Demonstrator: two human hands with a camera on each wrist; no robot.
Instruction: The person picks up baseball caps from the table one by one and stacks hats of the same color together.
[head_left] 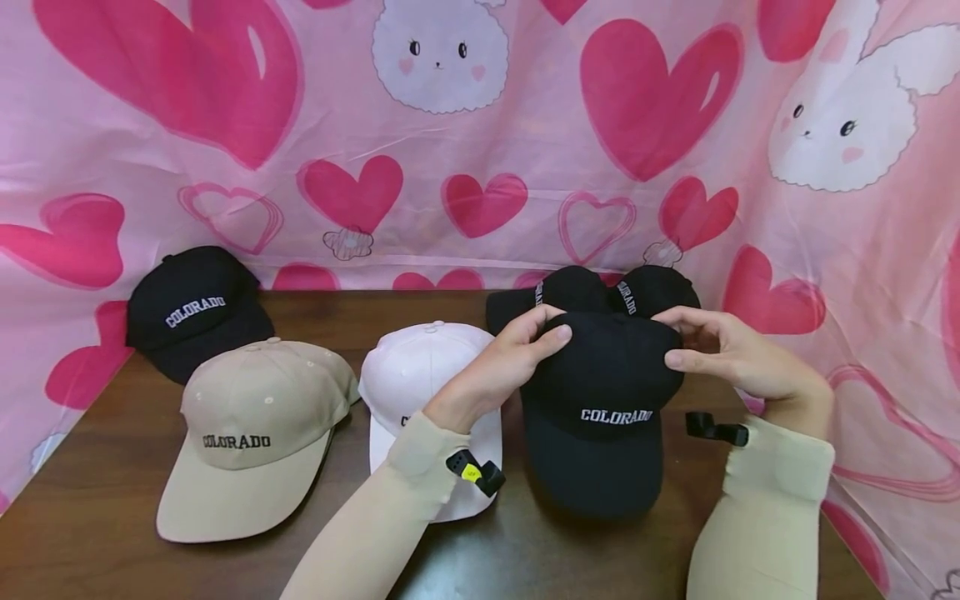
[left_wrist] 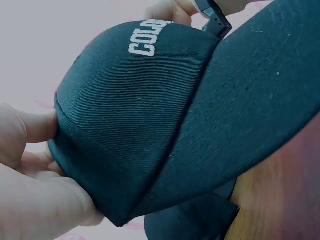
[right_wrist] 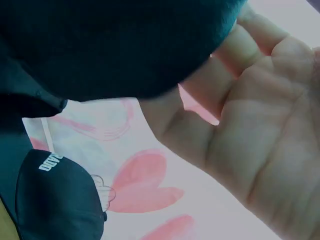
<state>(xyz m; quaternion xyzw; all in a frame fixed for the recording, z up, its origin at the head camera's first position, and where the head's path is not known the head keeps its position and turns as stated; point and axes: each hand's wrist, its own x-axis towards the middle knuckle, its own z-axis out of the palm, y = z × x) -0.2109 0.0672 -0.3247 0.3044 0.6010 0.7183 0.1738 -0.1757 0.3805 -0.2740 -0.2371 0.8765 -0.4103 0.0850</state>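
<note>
Between both hands is a black baseball cap [head_left: 607, 367] with white COLORADO lettering, its brim pointing toward me and down. My left hand [head_left: 510, 354] holds the crown's left side, thumb in front; in the left wrist view its fingers [left_wrist: 37, 125] lie at the edge of the crown. On the crown's other side my right hand [head_left: 738, 354] holds it with the thumb at the front. In the right wrist view the fingers [right_wrist: 200, 90] pass behind the cap's dark fabric [right_wrist: 130, 55]. A white cap [head_left: 427, 358] sits next to my left wrist, partly covered by that forearm.
A beige cap [head_left: 255, 408] stands on the brown wooden table [head_left: 360, 542] at left, overlapping another black cap [head_left: 191, 283] behind it. Two more black caps, one [head_left: 573, 287] beside the other [head_left: 660, 287], sit behind the held one. A pink heart-patterned cloth [head_left: 517, 142] hangs along the back and sides.
</note>
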